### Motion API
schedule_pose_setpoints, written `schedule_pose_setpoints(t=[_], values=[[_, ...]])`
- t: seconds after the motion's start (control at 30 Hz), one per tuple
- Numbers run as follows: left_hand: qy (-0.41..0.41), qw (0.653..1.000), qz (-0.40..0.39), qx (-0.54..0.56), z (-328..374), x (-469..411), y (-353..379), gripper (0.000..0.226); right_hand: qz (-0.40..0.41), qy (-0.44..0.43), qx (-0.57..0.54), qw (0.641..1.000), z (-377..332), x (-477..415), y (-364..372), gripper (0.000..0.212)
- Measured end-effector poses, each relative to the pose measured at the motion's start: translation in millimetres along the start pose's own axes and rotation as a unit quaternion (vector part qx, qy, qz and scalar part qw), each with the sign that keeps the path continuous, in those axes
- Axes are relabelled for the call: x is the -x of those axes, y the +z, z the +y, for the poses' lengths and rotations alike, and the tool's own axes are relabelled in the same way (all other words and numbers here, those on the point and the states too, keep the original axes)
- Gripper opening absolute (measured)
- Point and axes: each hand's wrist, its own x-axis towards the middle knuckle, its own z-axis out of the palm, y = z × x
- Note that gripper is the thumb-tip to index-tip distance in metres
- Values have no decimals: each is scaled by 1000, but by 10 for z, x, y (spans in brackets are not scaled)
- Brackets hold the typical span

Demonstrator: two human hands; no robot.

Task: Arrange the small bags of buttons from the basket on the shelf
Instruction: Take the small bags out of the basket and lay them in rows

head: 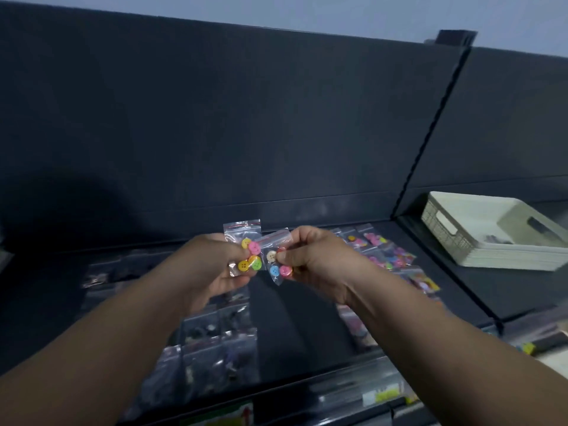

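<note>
Both hands up in front of me, over the shelf (295, 321). L hand (215, 272) pinches a clear zip bag (249, 252) w/ yellow, pink, orange & green buttons, fingers curled round its lower half, red-striped top edge sticking up free. R hand (319, 262) pinches a second bag (277, 266), thumb pressed on the front; cream, blue, pink & red buttons show through. The 2 bags touch along their inner edges and are held in the air, not on the shelf.

Below & around:
- Row of bags w/ bright buttons (388, 252) lies flat on the shelf to the R, partly hidden behind my R wrist & forearm.
- Bags w/ dark buttons (215, 339) lie flat on the L side, under my L forearm; blurred, can't make out detail.
- Bare dark strip of shelf between those 2 groups, right under the held bags.
- Dark back panel (246, 118) rises behind everything.
- Slanted divider (430, 133) splits this section from the next one on the R.
- Cream basket (445, 232) sits past that divider, well apart from both hands; sth dark inside, can't tell what.
</note>
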Motion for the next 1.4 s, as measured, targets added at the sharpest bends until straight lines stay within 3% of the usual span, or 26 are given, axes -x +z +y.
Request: schedule_pose_setpoints(t=[0.3, 0.47, 1.0, 1.4], values=[[4, 993, 95, -68, 101, -655, 1169, 16, 87, 8, 26, 996, -308, -367, -1634, 22], [-18, 989, 137, -60, 123, -895, 1432, 20, 88, 48, 80, 992, -328, -658, -2054, 21], [-106, 974, 113, -163, -165, -1168, 1620, 19, 85, 66, 133, 985, -242, -1122, -2118, 21], [-84, 940, 133, -303, -235, -1219, 1533, 23, 49, 100, 155, 982, -92, -1355, -1792, 26]])
